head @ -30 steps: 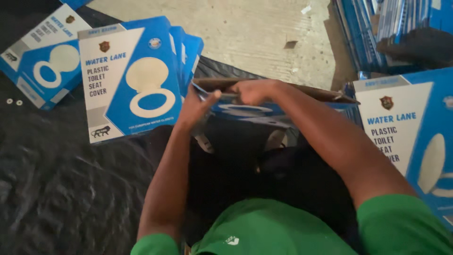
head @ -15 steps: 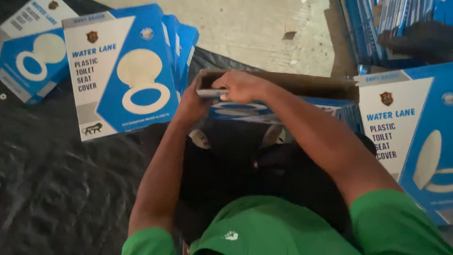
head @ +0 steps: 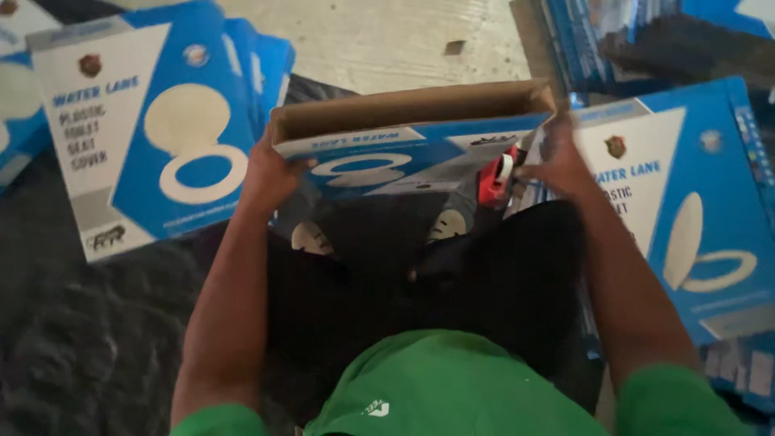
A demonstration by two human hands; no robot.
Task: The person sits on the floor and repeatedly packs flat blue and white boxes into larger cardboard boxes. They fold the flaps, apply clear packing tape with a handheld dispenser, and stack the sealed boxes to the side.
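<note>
I read dim, flat indoor light, brightest on the pale concrete floor (head: 387,40) up top. Whole frame soft with motion blur; box print smeared. Dark lap and black sheet (head: 73,339) lose detail. No glare, no hard shadows.

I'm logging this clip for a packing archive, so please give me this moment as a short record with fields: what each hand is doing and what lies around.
left hand: grips the left end of the open carton
right hand: at the carton's right end, beside a red tape dispenser
open carton: blue and white, flat, brown inside, top open
left side: stack of matching boxes on black sheet
right side: matching box
far: bare concrete floor
</note>
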